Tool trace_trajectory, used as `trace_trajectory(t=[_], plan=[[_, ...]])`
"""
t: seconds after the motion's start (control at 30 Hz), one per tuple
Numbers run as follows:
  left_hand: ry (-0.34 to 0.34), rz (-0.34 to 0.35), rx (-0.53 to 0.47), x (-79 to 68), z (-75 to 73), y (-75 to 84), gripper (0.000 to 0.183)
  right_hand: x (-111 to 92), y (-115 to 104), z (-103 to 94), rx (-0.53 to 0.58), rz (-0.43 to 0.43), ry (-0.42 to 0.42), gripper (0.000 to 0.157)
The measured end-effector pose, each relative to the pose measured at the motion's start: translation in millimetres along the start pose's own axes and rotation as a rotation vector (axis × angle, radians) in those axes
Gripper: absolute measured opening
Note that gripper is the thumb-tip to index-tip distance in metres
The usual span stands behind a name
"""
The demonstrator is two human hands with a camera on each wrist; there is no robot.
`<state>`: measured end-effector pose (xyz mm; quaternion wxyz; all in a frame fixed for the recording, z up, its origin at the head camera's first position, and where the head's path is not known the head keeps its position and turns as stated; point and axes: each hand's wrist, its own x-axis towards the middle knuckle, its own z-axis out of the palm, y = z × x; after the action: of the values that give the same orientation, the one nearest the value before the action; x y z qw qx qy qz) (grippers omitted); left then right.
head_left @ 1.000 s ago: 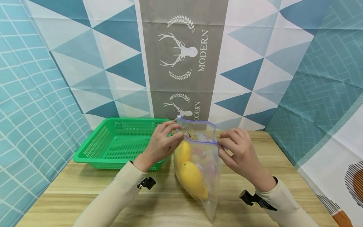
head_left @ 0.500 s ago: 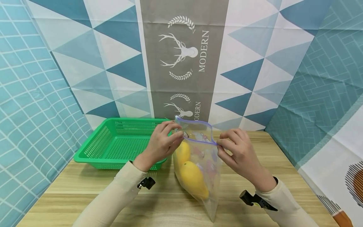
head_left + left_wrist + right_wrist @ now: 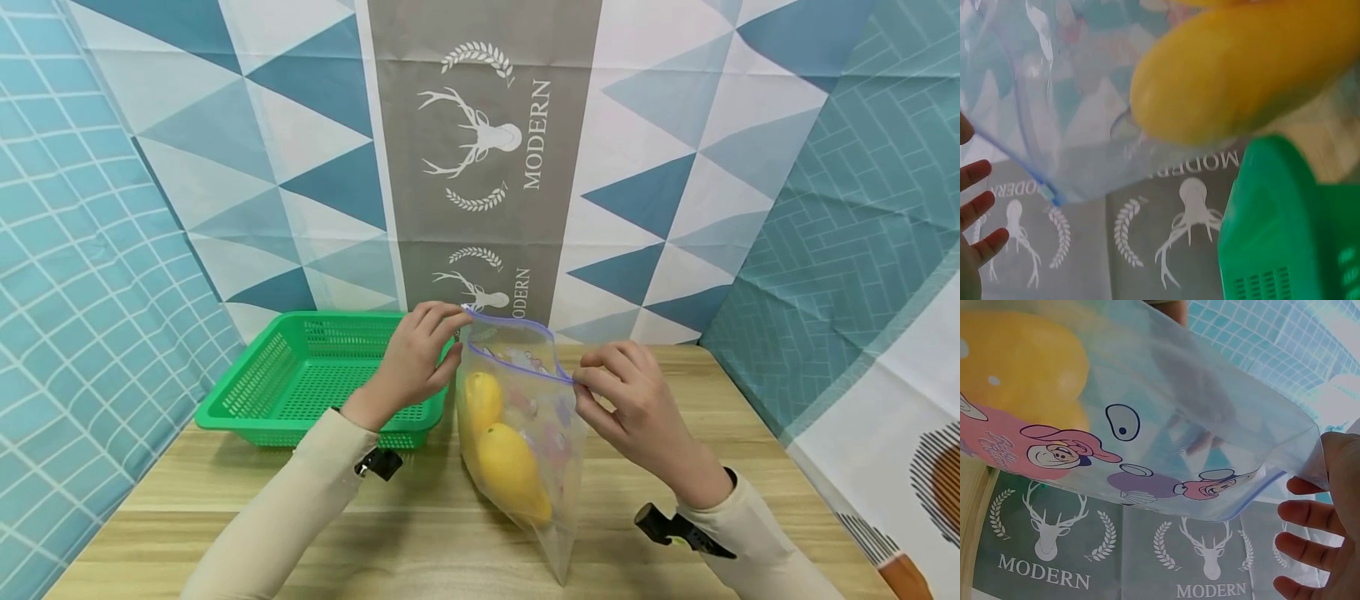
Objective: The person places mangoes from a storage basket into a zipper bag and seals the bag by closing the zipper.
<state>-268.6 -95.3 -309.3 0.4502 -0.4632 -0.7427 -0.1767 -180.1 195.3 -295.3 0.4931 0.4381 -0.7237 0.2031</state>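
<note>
A clear zip bag [image 3: 558, 433] with a purple zip rim and cartoon prints stands on the table, its mouth agape. Two yellow mangoes [image 3: 512, 473] lie inside, one above the other, against the bag's left side. My right hand [image 3: 637, 408] pinches the right end of the rim between thumb and finger. At the rim's left corner is my left hand [image 3: 416, 350], thumb and fingers apart, fingertips close to the plastic. In the left wrist view its fingers [image 3: 988, 245] are spread beside the zip edge, near the bluish slider [image 3: 1047, 191].
A green plastic basket [image 3: 326, 433] stands to the left, just behind my left forearm. The wooden table [image 3: 675, 375] runs up to a patterned cloth backdrop [image 3: 480, 250], with tiled-pattern cloths on both sides. Each wrist carries a small black camera.
My left hand has shifted left and slightly up, its thumb parting from the fingers at the rim. My right hand keeps its pinch, and the rim's left side has moved slightly left.
</note>
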Motion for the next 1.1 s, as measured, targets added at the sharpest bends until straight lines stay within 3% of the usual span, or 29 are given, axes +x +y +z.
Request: trace_trajectory(t=[0.27, 0.6, 0.7, 1.1], plan=[[-0.141, -0.113, 0.106, 0.3, 0.9, -21.6, 0.035, -0.3, -1.9, -1.1, 0.002, -0.007, -0.008, 0.033], [-0.371, -0.269, 0.167, 0.2, 4.2, -35.0, 0.037, -0.5, -2.5, -1.0, 0.021, -0.007, -0.016, 0.033], [-0.363, -0.276, 0.163, 0.8, 9.5, -38.3, 0.033, -1.1, -2.1, -1.8, 0.023, -0.006, -0.019, 0.033], [-0.227, -0.241, 0.200, -0.1, 20.7, -40.7, 0.014, -3.0, 0.7, -2.2, 0.030, -0.005, -0.026, 0.032]])
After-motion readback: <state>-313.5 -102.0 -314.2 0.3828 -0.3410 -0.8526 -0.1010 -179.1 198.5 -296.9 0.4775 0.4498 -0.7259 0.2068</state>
